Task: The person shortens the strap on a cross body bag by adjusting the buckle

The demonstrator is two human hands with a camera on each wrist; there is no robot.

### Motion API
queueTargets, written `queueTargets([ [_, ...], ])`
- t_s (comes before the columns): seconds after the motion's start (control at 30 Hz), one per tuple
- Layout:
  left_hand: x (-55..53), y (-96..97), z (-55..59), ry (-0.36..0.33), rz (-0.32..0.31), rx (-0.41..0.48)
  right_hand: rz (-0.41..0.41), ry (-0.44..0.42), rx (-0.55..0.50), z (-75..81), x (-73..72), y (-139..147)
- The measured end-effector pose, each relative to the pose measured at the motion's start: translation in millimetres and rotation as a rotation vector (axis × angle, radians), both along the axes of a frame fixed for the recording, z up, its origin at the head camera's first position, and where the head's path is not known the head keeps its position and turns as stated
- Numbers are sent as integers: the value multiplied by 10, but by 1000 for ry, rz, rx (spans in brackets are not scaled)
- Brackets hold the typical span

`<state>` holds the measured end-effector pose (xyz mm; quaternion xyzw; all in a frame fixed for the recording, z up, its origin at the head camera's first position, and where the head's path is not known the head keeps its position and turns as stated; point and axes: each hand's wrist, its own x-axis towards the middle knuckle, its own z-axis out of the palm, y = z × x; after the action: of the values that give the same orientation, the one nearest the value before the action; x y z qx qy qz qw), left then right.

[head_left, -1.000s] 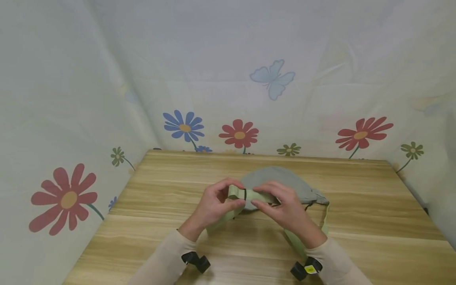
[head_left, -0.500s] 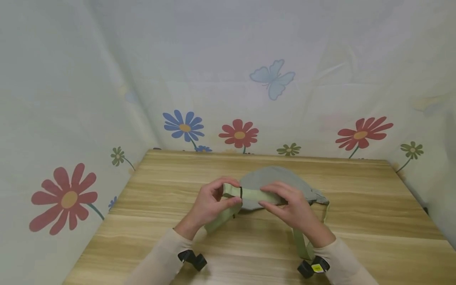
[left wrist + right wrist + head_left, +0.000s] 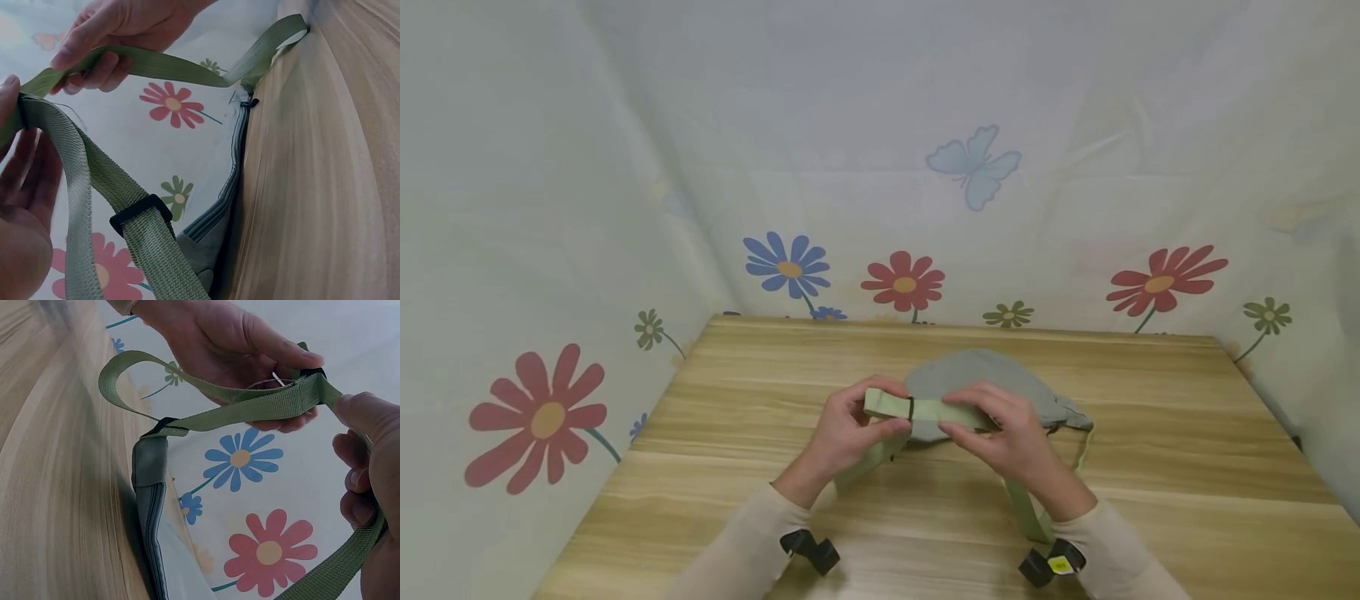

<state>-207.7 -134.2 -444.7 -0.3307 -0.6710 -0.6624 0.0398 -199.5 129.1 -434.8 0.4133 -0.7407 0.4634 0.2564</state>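
Observation:
A grey zippered waist bag lies on the table beyond both hands, its light green webbing strap lifted off the tabletop in front of it. My left hand pinches the strap at a black slide buckle, thumb below and fingers above, with a short strap loop standing out to its left. Right of the buckle, my right hand pinches the single strap between thumb and fingers. The left wrist view shows a second black slider lower on the strap. Part of the bag is hidden behind the right hand.
The wooden table is bounded by a pale curtain with printed flowers. A slack length of strap hangs below the right wrist. Black cameras are worn on both wrists.
Both hands shifted left and right slightly, drawing apart, then the right hand came back a little. The strap loop left of the buckle now looks longer. The bag stays in place.

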Motion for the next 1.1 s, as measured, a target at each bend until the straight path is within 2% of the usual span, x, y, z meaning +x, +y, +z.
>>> queueTargets([
  [0.13,0,3,10,-34,18,-54,-2,-9,-7,-8,1,-13],
  [0.27,11,-10,33,-88,-20,-104,-2,-8,-10,-13,-2,-5],
  [0.4,14,-33,26,-135,-51,-102,3,-16,-8,7,4,0],
  [0.57,2,-31,-11,-181,-15,-91,2,-29,-13,27,17,-11],
  [0.67,0,-13,-14,-191,1,-91,-9,-34,-15,23,17,-17],
  [0.9,0,10,-29,-209,-79,-37,-18,-27,-12,20,-2,-23],
  [1.1,-1,34,-71,-198,-33,-57,-9,-22,-14,14,-12,-22],
])
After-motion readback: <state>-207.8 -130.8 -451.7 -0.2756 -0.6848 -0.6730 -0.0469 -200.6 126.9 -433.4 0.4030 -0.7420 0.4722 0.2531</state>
